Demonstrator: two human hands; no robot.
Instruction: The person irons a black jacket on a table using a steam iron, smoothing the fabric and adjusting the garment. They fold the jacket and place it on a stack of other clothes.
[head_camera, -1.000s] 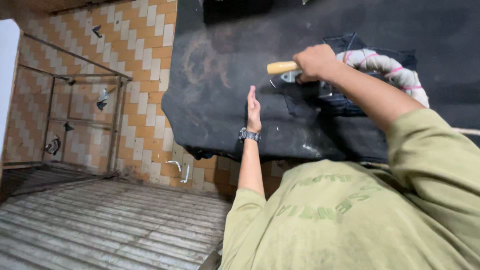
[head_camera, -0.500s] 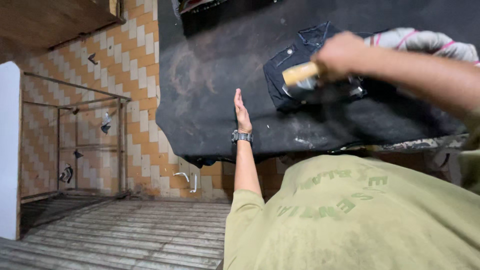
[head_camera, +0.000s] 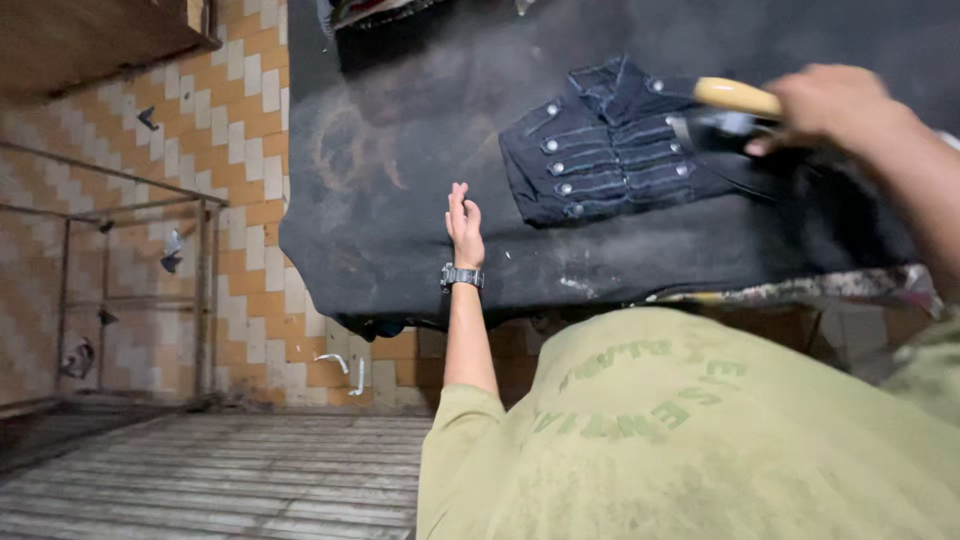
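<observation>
Wooden-handled iron (head_camera: 735, 105) is gripped in the right hand (head_camera: 835, 105), fingers wrapped tight round the pale handle, its blurry metal part sitting on the dark garment with silver buttons (head_camera: 600, 150). That garment lies just left of the grip on the black padded table (head_camera: 400, 220). Left hand (head_camera: 465, 220) is open and flat, holding nothing, resting on the black surface well left of the iron, with a wristwatch (head_camera: 462, 277) below it.

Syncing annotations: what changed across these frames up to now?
The right hand with the wooden-handled tool slid right across the dark garment, baring its studded front. Left hand stayed flat on the black padded table; right grip unchanged.
</observation>
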